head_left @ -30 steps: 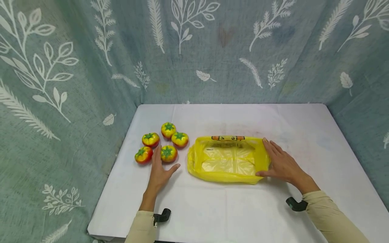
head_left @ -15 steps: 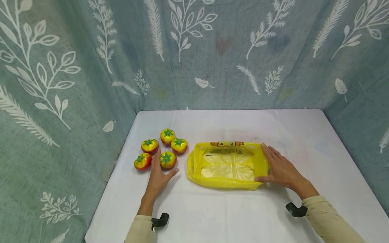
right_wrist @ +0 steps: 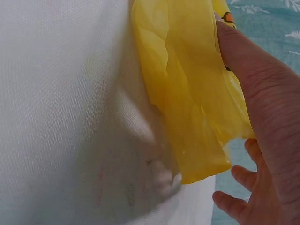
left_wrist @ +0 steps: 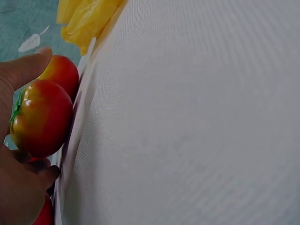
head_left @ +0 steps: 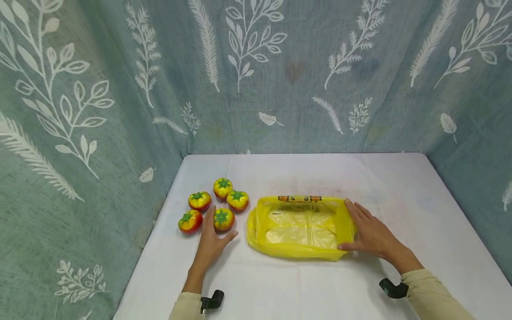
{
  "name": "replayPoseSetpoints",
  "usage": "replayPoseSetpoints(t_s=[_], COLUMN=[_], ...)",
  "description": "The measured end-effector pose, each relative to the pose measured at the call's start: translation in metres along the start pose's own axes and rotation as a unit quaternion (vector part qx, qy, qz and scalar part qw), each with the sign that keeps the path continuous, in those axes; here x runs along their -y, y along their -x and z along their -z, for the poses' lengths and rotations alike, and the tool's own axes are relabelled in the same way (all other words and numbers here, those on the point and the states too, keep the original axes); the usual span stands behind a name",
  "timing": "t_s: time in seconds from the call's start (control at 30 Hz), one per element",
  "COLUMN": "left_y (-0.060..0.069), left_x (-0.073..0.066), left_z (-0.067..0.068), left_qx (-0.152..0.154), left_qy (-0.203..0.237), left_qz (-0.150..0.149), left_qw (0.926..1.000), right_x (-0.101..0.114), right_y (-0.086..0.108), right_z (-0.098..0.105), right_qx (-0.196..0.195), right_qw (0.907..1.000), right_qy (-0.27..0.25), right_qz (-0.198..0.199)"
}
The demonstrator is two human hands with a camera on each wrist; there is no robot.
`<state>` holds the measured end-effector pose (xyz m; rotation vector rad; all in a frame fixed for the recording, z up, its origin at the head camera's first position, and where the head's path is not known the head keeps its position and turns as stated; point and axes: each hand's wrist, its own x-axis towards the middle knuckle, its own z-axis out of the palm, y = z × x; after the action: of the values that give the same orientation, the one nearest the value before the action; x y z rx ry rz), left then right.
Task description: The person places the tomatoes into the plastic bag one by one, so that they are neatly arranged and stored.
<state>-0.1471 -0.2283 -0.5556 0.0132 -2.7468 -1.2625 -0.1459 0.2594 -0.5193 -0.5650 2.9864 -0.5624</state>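
My left hand (head_left: 212, 244) is at the left of the table, its fingers along the left side of a red-and-yellow toy tomato (head_left: 223, 219) with a green star-shaped top. The thumb stands out to the right of it. In the left wrist view that tomato (left_wrist: 44, 119) lies between thumb and fingers, and another tomato shows behind. A yellow plastic bag (head_left: 296, 254) lies spread with its mouth up at the table's middle. Against the bag's right end rests my right hand (head_left: 372, 235), fingers extended and spread, thumb at the front corner. In the right wrist view the thumb lies against the yellow plastic (right_wrist: 197, 103).
Several more toy tomatoes sit around the left hand, such as one at far left (head_left: 190, 222) and one near the bag (head_left: 238, 201). White cloth covers the table (head_left: 300, 289). A leaf-patterned curtain (head_left: 296, 111) stands behind and at both sides.
The head view has tilted up a little, so everything sits lower in the picture. Hands, bag and tomatoes keep their places relative to each other.
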Motion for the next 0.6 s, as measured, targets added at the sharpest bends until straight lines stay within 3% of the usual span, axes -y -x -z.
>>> replayPoseSetpoints(t_s=[0.23, 0.6], left_y=[0.0042, -0.0047], left_x=[-0.0003, -0.0051], left_z=[-0.0018, 0.0008], left_qx=[-0.004, -0.029], left_qy=[0.003, 0.011], left_qz=[0.01, -0.017], left_qw=[0.9999, 0.9994], right_x=[-0.0002, -0.0027], right_y=[0.0058, 0.0012], right_z=[-0.0031, 0.0043], right_qx=[-0.008, -0.016], right_qw=[0.9999, 0.9994], right_qy=[0.005, 0.016], right_qz=[0.011, 0.026])
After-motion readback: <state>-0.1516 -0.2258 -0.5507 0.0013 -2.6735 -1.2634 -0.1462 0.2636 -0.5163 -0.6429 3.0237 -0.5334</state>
